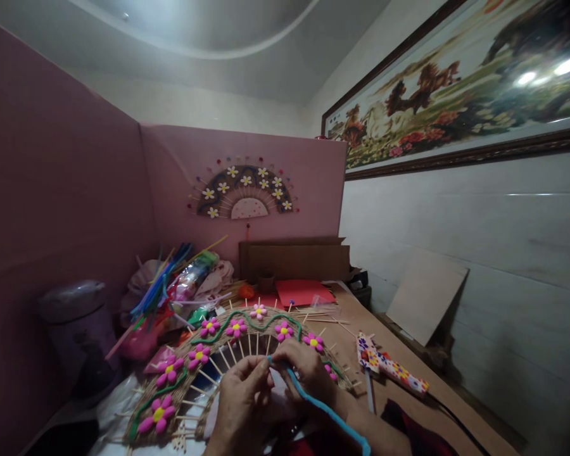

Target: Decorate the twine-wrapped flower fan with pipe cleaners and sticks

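Note:
A light-blue pipe cleaner (pixel 330 415) runs from my fingertips back over my right wrist. My left hand (pixel 244 396) pinches its tip between thumb and forefinger. Just beside it, my right hand (pixel 306 367) is closed on the same pipe cleaner, knuckles up. Both hands are over a half-round fan (pixel 190 380) made of wooden sticks wound with brown twine. Pink flowers with yellow centres, such as one large flower (pixel 158 415), sit along its band, and a wavy green strip (pixel 171 386) winds between them. My hands and forearms hide the fan's lower right part.
A flower-patterned glue gun (pixel 392 367) lies on the brown table (pixel 351 316) at right, its cord trailing forward. Bundled pipe cleaners (pixel 159 285) and plastic bags lie at left beside a lidded bin (pixel 78 342). Behind are red sheets (pixel 304 292) and cardboard (pixel 294 259). A finished-looking fan (pixel 247 183) hangs on the pink panel.

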Motion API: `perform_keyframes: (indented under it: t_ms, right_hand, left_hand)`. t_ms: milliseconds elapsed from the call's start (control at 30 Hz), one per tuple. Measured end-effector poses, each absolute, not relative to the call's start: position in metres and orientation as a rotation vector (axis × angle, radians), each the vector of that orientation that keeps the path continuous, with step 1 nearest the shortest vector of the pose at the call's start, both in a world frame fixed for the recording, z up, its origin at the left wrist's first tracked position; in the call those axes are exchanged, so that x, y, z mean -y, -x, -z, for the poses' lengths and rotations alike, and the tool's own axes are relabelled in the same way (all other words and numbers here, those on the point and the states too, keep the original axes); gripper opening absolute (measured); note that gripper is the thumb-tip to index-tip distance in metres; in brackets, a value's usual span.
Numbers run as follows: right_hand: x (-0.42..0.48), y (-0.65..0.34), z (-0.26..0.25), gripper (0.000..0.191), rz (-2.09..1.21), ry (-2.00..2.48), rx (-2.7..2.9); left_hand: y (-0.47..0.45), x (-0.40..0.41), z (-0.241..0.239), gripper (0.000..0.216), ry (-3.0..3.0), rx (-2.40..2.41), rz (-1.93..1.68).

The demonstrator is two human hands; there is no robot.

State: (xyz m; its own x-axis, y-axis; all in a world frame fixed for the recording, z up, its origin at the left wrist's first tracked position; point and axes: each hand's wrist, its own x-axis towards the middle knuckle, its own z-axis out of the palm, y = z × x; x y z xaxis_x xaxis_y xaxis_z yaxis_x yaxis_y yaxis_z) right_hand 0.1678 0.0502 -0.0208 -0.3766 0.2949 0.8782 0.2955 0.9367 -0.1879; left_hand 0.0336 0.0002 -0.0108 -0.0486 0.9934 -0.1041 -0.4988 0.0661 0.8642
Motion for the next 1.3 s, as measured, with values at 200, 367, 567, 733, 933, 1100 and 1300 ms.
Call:
perform_keyframes:
  t_ms: [200,367,567,733,933,1100,1300]
  right_hand:
    - [-0.053,-0.18,0.008,0.009,-0.145,0.354,2.083]
    - [-0.043,-0.182,-0.002,0.009,-0.375,0.43,2.078]
    - [-0.036,-0.181,-0.003,0.009,-0.436,0.553,2.074]
    - [-0.033,-0.18,-0.003,0.004,-0.326,0.593,2.05]
    - [-0.036,-0.174,0.004,0.005,-0.243,0.531,2.051]
    - [-0.036,-0.169,0.011,0.007,-0.118,0.493,2.04]
    - [-0.032,-0.168,0.013,0.009,-0.121,0.518,2.022]
  left_hand:
    - [-0.028,-0.001,0.004,0.034,-1.032,-1.0,-1.312]
    - [-0.023,-0.009,0.013,0.034,-1.016,-0.956,-1.225]
    - [-0.02,-0.01,0.014,0.032,-1.089,-1.001,-1.222]
    - [-0.023,-0.006,0.01,0.03,-1.075,-1.061,-1.314]
    - [-0.024,-0.002,0.005,0.026,-1.062,-1.085,-1.34]
    - [-0.027,0.001,0.004,0.024,-1.017,-1.033,-1.323]
    - [-0.029,0.002,0.005,0.025,-0.947,-0.948,-1.319]
